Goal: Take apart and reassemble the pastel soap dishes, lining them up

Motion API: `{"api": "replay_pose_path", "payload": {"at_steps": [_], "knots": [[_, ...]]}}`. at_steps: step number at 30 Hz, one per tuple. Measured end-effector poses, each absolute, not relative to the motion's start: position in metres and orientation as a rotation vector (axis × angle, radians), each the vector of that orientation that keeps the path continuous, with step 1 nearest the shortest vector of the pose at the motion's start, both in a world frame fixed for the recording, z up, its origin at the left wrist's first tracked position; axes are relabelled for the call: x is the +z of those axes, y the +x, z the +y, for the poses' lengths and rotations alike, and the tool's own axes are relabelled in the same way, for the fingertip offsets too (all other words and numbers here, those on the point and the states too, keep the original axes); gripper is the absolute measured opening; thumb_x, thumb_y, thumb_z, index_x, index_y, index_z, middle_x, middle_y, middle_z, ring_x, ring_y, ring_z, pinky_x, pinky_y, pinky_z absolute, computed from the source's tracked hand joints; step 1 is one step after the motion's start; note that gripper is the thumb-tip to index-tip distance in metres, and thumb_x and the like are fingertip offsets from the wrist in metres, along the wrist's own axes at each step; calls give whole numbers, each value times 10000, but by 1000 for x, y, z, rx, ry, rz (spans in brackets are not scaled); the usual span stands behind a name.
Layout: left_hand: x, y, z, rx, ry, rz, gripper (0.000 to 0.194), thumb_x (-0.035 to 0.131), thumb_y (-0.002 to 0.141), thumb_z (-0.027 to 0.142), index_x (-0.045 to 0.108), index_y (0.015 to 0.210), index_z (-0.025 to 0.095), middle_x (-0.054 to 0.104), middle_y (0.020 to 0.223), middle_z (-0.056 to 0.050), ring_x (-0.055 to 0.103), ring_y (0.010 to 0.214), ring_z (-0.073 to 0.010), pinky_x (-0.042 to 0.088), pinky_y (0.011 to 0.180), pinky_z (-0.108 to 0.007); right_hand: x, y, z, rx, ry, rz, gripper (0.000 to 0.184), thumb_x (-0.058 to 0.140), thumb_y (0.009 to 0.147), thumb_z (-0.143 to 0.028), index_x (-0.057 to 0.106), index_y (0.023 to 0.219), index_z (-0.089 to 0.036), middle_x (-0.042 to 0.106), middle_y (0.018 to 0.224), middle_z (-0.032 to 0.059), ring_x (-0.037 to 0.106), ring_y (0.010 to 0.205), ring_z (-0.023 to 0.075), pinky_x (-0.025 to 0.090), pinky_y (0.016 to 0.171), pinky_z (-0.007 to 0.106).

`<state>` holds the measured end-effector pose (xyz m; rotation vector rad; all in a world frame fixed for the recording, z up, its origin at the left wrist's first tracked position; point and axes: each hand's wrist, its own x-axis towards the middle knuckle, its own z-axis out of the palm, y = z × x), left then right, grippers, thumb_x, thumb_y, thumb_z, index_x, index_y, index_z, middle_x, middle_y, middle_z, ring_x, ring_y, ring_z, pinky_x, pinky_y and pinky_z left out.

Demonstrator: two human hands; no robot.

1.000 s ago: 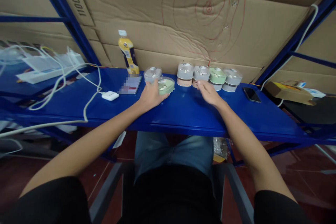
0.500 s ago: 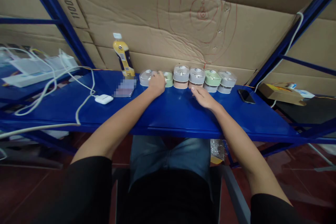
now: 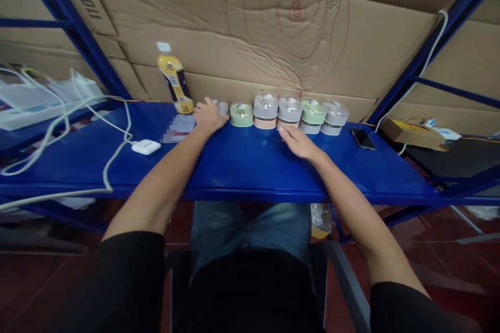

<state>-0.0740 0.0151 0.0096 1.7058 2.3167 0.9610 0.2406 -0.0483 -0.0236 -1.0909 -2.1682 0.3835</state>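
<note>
My left hand [image 3: 209, 116] is spread around the single grey lidded container [image 3: 223, 107] at the left end of the row, thumb on its right side; the hand hides most of it. Beside it sits a single green lidded container [image 3: 241, 115]. Further right are two-high stacks: grey on pink [image 3: 266, 111], another grey on pink [image 3: 289, 108], green on grey [image 3: 312, 114], and a grey stack [image 3: 335, 117]. In front of the second grey-and-pink stack rests my right hand [image 3: 299, 141], fingers extended and holding nothing, fingertips close to its pink base; contact is unclear.
A yellow drink bottle [image 3: 175, 79] stands at the back left, with a partly blurred flat packet [image 3: 180, 129] before it. A white charger case [image 3: 146, 146] and cables lie further left. A phone [image 3: 363, 138] lies right, near an open cardboard box [image 3: 414, 134]. Cardboard [image 3: 195, 26] backs the blue shelf [image 3: 250, 171].
My left hand has moved left from between the grey and green single containers onto the grey one, uncovering the green one. My right hand stays by the pink base. The view has shifted slightly.
</note>
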Motion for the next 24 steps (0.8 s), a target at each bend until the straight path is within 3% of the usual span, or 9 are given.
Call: {"api": "replay_pose_path", "payload": {"at_steps": [5,9,11,13,15,18,24], "knots": [[18,-86,-7,1398,1891,2007,916,734,1001,686,409,1581,55,554,1586,-230,320,1614,-530,275,1283,-725,-23,238,-48,302,-1090,-2120,865,334,1036,-945,791,1163,-222,797,1126,155,732,1084,343,579,1092,585],[18,-76,-46,1379,2289,1641,1079,923,789,580,383,1610,132,537,1627,-239,460,1568,-500,379,1308,-632,-16,235,-55,215,-1063,-1960,733,582,994,-874,737,1373,-266,748,1313,158,729,1170,358,608,1082,575],[12,-65,-62,1222,2424,1415,1114,941,726,508,378,1621,158,551,1626,-247,541,1521,-493,452,1268,-631,-12,234,-61,173,-997,-1989,816,714,929,-840,654,1524,-285,676,1495,167,665,1369,402,577,1169,605],[4,-53,-70,1034,2478,1149,1116,929,708,482,388,1634,172,606,1579,-244,615,1463,-487,509,1219,-634,-9,233,-65,151,-939,-2088,1012,836,833,-819,546,1652,-301,565,1668,166,529,1565,446,485,1287,655],[-6,-44,-70,896,2479,905,1116,917,701,473,402,1649,187,644,1554,-234,653,1437,-474,534,1203,-627,-9,231,-68,174,-908,-2209,1177,918,748,-801,472,1717,-304,491,1757,162,431,1658,464,393,1361,676],[-18,-36,-63,849,2443,700,1136,922,676,479,430,1659,196,651,1580,-226,657,1457,-453,537,1225,-607,-14,226,-69,286,-891,-2351,1236,953,711,-777,459,1732,-285,547,1730,175,517,1607,461,432,1338,668],[-32,-38,-58,918,2339,762,1140,953,696,555,460,1646,164,647,1597,-246,653,1473,-442,515,1252,-591,-19,217,-73,340,-965,-2332,1119,932,739,-767,561,1649,-231,680,1592,201,650,1459,461,527,1227,663]]}}
